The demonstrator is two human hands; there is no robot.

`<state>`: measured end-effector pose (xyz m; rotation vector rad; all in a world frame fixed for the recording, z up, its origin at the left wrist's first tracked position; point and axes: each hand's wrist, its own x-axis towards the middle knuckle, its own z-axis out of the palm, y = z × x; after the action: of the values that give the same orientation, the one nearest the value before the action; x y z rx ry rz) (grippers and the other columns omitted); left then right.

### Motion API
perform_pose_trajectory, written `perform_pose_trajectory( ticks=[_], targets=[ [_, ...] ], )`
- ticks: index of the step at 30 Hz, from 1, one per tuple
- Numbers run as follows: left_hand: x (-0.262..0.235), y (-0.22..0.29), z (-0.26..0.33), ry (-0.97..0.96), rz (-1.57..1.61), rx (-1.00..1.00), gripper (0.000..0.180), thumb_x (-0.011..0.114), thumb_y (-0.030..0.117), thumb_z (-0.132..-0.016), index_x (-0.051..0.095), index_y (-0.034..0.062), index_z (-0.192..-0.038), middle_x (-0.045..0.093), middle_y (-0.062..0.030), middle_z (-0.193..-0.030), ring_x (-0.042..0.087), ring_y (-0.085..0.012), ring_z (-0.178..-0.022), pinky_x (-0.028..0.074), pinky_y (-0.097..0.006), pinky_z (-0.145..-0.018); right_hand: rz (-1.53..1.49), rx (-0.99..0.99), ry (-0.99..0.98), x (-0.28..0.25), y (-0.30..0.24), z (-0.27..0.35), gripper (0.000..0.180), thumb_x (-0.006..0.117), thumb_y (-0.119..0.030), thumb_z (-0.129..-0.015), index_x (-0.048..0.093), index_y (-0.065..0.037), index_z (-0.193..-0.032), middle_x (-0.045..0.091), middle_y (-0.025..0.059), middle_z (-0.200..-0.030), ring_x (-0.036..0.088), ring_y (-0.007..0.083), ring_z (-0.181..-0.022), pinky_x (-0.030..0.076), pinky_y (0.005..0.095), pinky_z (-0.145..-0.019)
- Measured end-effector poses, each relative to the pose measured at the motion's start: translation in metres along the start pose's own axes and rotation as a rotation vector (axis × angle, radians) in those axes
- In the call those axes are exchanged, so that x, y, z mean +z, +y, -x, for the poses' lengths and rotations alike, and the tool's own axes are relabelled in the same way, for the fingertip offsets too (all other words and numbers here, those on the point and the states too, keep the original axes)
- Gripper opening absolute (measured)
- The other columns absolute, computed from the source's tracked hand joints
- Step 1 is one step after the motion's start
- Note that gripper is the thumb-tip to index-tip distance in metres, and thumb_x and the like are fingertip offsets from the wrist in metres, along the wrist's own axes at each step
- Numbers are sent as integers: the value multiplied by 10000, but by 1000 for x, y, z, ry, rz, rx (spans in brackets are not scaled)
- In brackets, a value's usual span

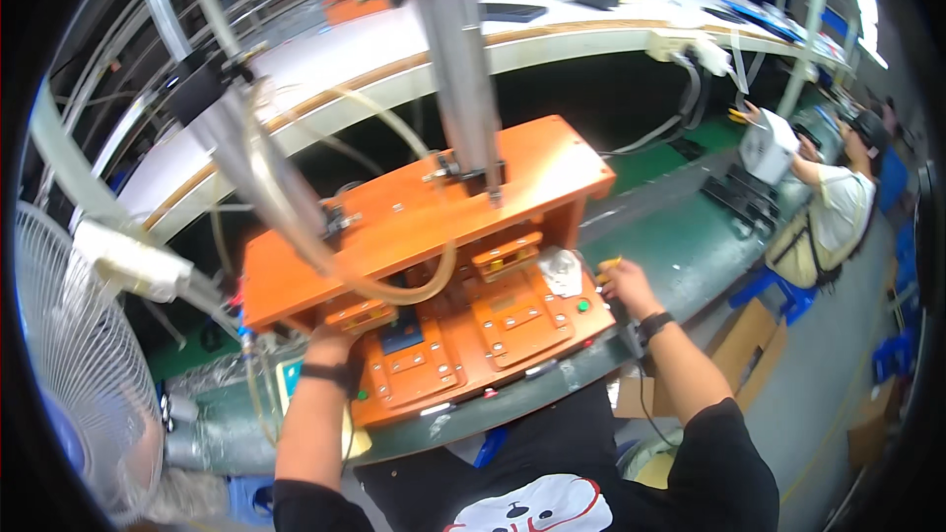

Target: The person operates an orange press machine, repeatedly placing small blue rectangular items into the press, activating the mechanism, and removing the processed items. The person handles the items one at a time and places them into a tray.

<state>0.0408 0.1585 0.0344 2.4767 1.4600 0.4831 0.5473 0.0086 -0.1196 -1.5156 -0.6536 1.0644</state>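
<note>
An orange bench press [424,236] with two upright cylinders stands before me, with two orange fixture plates under its top. My left hand [330,343] reaches to the left plate, its fingers hidden beneath the press's edge. Close by, a dark blue flat piece [401,335] lies at the back of that plate. The right fixture plate [522,320] shows a bare orange surface. Beside the press's right end, my right hand [633,288] is closed around a small item with a yellow end, too blurred to name. A crumpled white wrapping [562,273] sits just left of it.
A fan [89,365] stands at the left. Clear hoses [394,291] loop over the press. Behind runs a white shelf [365,59]. On the green bench [680,256] at right are black parts [739,199]; a co-worker [828,207] sits beyond. A cardboard box [749,350] is below.
</note>
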Motion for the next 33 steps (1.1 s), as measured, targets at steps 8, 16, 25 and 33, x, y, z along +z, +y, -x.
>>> perform_pose_trajectory(
  ticks=[8,16,25,33],
  targets=[
    [-61,70,111,73,241,-11,335,824,209,-836,749,53,-1123,777,-144,-1034,735,-320,-967,570,-427,-851,-190,-279,181,-14,60,86,162,653,-129,-1049,689,-40,-1180,711,32,-886,592,63,-631,491,223,-587],
    [-49,130,226,-70,1959,1222,648,501,537,-1051,542,54,-1481,603,-179,-1412,573,-342,-1306,476,-471,-1069,-25,-381,289,7,61,79,123,652,-101,-1045,696,-25,-1130,706,4,-866,593,51,-653,474,217,-578],
    [-55,129,217,-133,2135,1177,526,529,478,-1052,548,166,-1475,577,-121,-1457,548,-326,-1320,498,-488,-1018,-48,-435,330,23,66,74,76,662,-80,-1039,681,-14,-1069,695,-6,-872,635,51,-717,507,234,-621],
    [-50,127,204,-247,2201,1028,600,523,523,-1035,508,144,-1501,552,-139,-1472,520,-329,-1345,448,-490,-1055,22,-492,370,25,68,75,82,681,-86,-1029,689,-5,-1039,693,-19,-871,610,30,-732,486,229,-631]
  ],
)
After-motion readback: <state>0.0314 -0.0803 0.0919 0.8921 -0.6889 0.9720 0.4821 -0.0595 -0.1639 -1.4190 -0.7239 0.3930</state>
